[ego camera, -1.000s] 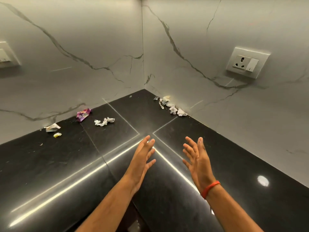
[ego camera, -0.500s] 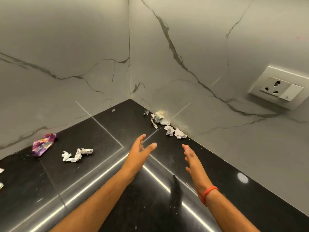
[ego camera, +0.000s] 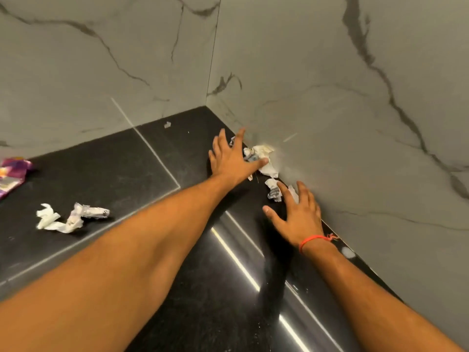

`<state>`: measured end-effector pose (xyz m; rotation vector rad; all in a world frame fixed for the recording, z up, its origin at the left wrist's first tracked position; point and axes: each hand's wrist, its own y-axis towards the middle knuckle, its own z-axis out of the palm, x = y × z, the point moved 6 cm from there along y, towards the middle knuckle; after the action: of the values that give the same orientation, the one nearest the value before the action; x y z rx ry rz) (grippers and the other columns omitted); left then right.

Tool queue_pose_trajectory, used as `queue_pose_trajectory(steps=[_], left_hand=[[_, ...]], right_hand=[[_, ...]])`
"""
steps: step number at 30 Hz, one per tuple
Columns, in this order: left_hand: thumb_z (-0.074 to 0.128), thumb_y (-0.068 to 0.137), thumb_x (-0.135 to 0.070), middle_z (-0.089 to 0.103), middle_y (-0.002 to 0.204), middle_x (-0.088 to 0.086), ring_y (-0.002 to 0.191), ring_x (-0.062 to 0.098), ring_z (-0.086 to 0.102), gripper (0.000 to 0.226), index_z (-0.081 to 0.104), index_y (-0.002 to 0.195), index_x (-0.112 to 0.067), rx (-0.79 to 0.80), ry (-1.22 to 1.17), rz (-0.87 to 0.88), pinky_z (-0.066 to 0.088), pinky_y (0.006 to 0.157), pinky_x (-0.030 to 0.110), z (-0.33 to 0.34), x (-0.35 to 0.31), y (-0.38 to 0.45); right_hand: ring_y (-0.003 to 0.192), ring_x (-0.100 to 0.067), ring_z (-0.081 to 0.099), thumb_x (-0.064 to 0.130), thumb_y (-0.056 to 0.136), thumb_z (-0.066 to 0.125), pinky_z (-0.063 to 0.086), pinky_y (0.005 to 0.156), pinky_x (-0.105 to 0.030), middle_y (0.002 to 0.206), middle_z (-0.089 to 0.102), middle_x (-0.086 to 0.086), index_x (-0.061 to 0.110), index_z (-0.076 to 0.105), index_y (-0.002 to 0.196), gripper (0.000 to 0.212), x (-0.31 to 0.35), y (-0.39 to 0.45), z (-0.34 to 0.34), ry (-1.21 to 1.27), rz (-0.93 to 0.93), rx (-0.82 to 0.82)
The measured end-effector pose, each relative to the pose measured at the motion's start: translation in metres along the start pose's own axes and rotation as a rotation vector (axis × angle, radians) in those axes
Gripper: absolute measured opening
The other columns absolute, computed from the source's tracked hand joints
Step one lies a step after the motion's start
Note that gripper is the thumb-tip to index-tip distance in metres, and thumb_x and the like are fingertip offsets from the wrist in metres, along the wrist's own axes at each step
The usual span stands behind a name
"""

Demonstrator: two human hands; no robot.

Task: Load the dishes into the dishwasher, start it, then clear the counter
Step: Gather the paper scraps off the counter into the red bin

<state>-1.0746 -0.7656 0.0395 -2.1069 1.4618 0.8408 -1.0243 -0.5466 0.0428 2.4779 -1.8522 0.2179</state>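
Here the fingers of the left hand [ego camera: 229,158] are straight and spread, palm down, with the thumb stretched out to the right so that its tip lies against a cluster of crumpled paper scraps [ego camera: 261,157] bunched at the foot of the wall. Whether the fingertips press on the small scrap showing between them cannot be told. The right hand [ego camera: 298,215] is also open with its fingers fanned, palm down, close over the counter; its forefinger lies beside a printed crumpled scrap [ego camera: 274,190], and another pale scrap shows between its fingers. Neither hand pinches or grips anything. A red thread bracelet [ego camera: 313,240] circles the right wrist.

Both bare forearms reach in from the lower edge across the black stone counter [ego camera: 121,158], which meets grey marble-veined wall panels [ego camera: 355,97] in a corner. The scraps under the hands sit along the right-hand wall, near that corner. Well to the left on the counter lies a twisted white paper wrapper [ego camera: 68,218], apart from both hands. Farther left, cut by the frame's edge, is a purple foil wrapper [ego camera: 12,174]. A tiny pale fleck [ego camera: 167,125] lies near the back wall. Bright streaks of reflected light run across the polished counter between the arms.
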Motion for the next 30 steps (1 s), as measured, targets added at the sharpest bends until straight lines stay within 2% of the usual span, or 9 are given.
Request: queue_pose_trajectory(steps=[4,8,11,15,18,22,24,27,30], left_hand=[[0.058,0.068,-0.088,0.001,0.167,0.018,0.155,0.037,0.000,0.110,0.012,0.158,-0.042,0.015,0.088,0.051,0.006,0.124,0.055,0.035,0.001,0.028],[0.053,0.069,-0.088,0.036,0.155,0.013,0.147,0.031,0.029,0.106,0.026,0.153,-0.030,-0.157,0.223,0.147,0.018,0.120,0.049,0.063,0.012,0.040],[0.056,0.079,-0.074,0.054,0.136,0.006,0.128,0.028,0.047,0.075,0.048,0.136,-0.026,-0.244,0.271,0.220,0.035,0.104,0.044,0.064,0.006,0.043],[0.055,0.095,-0.041,0.062,0.120,0.008,0.110,0.031,0.056,0.039,0.054,0.130,-0.022,-0.182,0.371,0.397,0.043,0.086,0.043,0.070,-0.015,0.034],[0.055,0.094,-0.026,0.067,0.108,0.011,0.102,0.036,0.061,0.030,0.055,0.122,-0.015,-0.128,0.310,0.447,0.044,0.078,0.043,0.067,-0.020,0.015],[0.053,0.098,-0.032,0.070,0.090,0.013,0.085,0.042,0.065,0.023,0.051,0.110,-0.013,-0.117,0.088,0.357,0.046,0.064,0.042,0.060,-0.013,-0.021],[0.048,0.101,-0.041,0.070,0.082,0.010,0.077,0.040,0.065,0.026,0.049,0.104,-0.015,-0.139,-0.058,0.296,0.051,0.064,0.046,0.056,-0.004,-0.047],[0.042,0.103,-0.050,0.067,0.072,0.002,0.067,0.030,0.064,0.032,0.051,0.097,-0.020,-0.119,-0.223,0.216,0.052,0.061,0.046,0.051,0.005,-0.094],[0.035,0.100,-0.057,0.063,0.065,-0.002,0.063,0.024,0.061,0.040,0.056,0.089,-0.024,-0.060,-0.323,0.099,0.050,0.061,0.046,0.046,0.011,-0.142]], right_hand=[[0.150,-0.030,0.012,0.071,0.091,0.040,0.015,0.120,-0.052,0.164,0.010,-0.006,0.046,0.019,0.153,0.070,-0.002,0.023,0.030,0.018,-0.042,0.007],[0.138,-0.026,0.032,0.056,0.096,0.043,0.027,0.110,-0.053,0.149,0.038,-0.001,0.042,0.047,0.139,0.046,-0.005,0.042,0.050,0.065,-0.018,-0.214],[0.115,-0.027,0.045,0.041,0.097,0.049,0.036,0.095,-0.044,0.122,0.052,-0.005,0.028,0.061,0.122,0.031,-0.015,0.050,0.048,0.198,-0.016,-0.341],[0.094,-0.027,0.053,0.030,0.101,0.048,0.038,0.081,-0.033,0.101,0.055,-0.009,0.013,0.063,0.103,0.023,-0.020,0.045,0.038,0.400,0.017,-0.436],[0.076,-0.026,0.053,0.033,0.101,0.045,0.034,0.068,-0.032,0.080,0.059,-0.006,0.011,0.058,0.080,0.033,-0.032,0.034,0.033,0.562,0.194,-0.466],[0.061,-0.019,0.045,0.023,0.097,0.050,0.038,0.064,-0.036,0.057,0.049,-0.002,0.017,0.053,0.057,0.041,-0.048,0.018,0.022,0.867,0.452,-0.431],[0.063,-0.018,0.047,0.017,0.095,0.051,0.037,0.062,-0.033,0.060,0.053,-0.004,0.014,0.056,0.059,0.036,-0.052,0.005,0.017,1.052,0.584,-0.378],[0.065,-0.019,0.050,0.021,0.095,0.053,0.037,0.059,-0.031,0.070,0.056,-0.008,0.012,0.058,0.074,0.023,-0.058,-0.027,0.020,1.218,0.769,-0.274],[0.046,-0.017,0.044,0.024,0.093,0.054,0.031,0.046,-0.024,0.060,0.050,-0.008,0.013,0.052,0.071,0.024,-0.059,-0.070,0.025,1.287,0.859,-0.232]])
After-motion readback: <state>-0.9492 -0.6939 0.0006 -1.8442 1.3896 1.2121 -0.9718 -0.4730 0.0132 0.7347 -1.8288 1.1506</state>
